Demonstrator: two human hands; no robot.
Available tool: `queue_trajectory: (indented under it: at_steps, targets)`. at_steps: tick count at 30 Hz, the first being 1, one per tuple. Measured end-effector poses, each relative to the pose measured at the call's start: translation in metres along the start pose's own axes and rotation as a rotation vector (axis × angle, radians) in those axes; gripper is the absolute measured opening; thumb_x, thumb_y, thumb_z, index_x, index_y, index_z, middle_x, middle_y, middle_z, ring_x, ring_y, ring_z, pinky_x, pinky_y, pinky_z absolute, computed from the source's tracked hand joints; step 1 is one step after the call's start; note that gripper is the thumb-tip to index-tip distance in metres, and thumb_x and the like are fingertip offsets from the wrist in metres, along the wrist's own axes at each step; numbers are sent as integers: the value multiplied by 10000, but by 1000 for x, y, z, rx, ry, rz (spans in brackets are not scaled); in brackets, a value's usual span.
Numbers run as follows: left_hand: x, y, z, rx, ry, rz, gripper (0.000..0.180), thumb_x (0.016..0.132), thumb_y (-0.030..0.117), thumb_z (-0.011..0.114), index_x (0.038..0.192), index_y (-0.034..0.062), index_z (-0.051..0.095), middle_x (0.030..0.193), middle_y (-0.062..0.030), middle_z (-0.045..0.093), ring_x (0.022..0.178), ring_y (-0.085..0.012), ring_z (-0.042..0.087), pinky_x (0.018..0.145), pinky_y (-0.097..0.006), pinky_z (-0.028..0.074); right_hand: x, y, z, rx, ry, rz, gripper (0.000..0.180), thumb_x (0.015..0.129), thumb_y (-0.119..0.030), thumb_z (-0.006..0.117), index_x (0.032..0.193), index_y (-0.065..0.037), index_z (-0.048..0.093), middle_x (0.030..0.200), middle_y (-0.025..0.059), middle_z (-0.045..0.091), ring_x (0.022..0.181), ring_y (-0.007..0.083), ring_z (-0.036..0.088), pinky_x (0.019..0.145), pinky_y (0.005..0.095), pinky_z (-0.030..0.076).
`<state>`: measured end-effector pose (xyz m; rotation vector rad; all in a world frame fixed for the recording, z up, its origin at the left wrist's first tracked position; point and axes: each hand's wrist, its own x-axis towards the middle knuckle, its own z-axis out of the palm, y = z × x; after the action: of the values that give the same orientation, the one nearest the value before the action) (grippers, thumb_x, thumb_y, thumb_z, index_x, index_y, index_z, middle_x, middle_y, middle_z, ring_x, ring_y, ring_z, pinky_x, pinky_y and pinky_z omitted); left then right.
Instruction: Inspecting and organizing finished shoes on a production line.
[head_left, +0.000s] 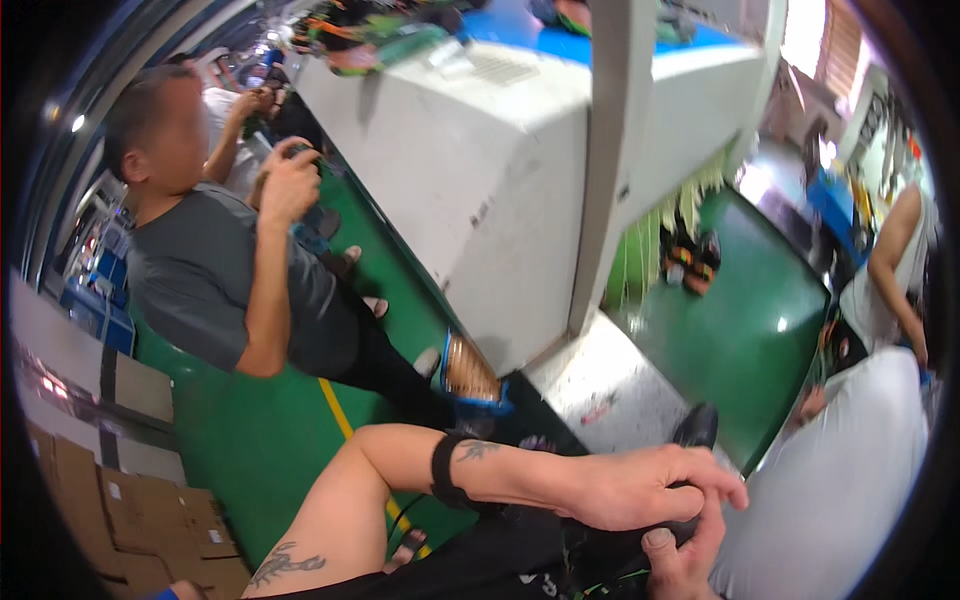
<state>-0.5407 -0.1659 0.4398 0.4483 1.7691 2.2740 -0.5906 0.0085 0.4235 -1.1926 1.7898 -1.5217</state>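
My left hand [640,488] lies low in the head view, fingers stretched flat and draped over my right hand [685,565]. A black band [443,470] circles the left wrist, and the forearm carries tattoos. Only the thumb and part of the palm of my right hand show, pressed up under the left fingers at the lower edge. Both hands rest on my lap in black trousers [520,560]. Nothing shows in the left hand. The right hand's fingers are hidden.
A person in a grey shirt [215,270] sits at the left, holding a dark object near the face. A big white machine housing [480,170] fills the middle. Green floor with a yellow line [335,405], cardboard boxes [150,520] lower left, a white sack [850,480] right, another person [895,270] beyond.
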Motion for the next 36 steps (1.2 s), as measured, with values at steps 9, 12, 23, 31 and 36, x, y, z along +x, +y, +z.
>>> queue_trajectory:
  at_steps: [9, 12, 23, 31, 36]
  targets:
    - [6, -23, -11, -144, 108, -96, 408, 987, 221, 424, 1301, -27, 504, 1383, -153, 462, 1286, -228, 431, 1088, -376, 310, -4, 20, -9, 281, 123, 216, 681, 833, -317, 752, 1306, 40, 417, 1116, 111, 596, 1026, 172, 586, 873, 303, 484]
    - [1, -26, -7, -50, 35, 72, 541, 984, 336, 327, 1360, -36, 441, 1477, -209, 348, 1378, -311, 324, 1131, -422, 233, -4, 16, -17, 396, 125, 202, 689, 841, -327, 742, 1318, 38, 404, 1144, 109, 577, 1029, 170, 583, 883, 304, 477]
    - [3, -27, 2, -22, 203, -85, 766, 849, 511, 399, 1380, -42, 397, 1511, -222, 285, 1361, -317, 357, 1112, -435, 279, -2, 22, -26, 455, 70, 239, 758, 813, -352, 769, 1340, 16, 366, 1182, 115, 555, 1074, 176, 573, 927, 321, 465]
    - [10, -28, 3, -131, 173, -144, 705, 868, 410, 398, 1417, -30, 353, 1517, -196, 276, 1383, -304, 322, 1128, -410, 242, -1, 24, -29, 410, 76, 252, 732, 788, -295, 796, 1297, 36, 387, 1100, 110, 608, 1008, 175, 615, 893, 314, 487]
    - [12, -27, 2, -173, 186, -230, 775, 824, 478, 448, 1405, -29, 364, 1528, -193, 260, 1357, -306, 375, 1121, -420, 282, -2, 25, -31, 422, 90, 255, 706, 794, -288, 791, 1287, 35, 403, 1105, 114, 614, 1004, 172, 614, 896, 314, 482]
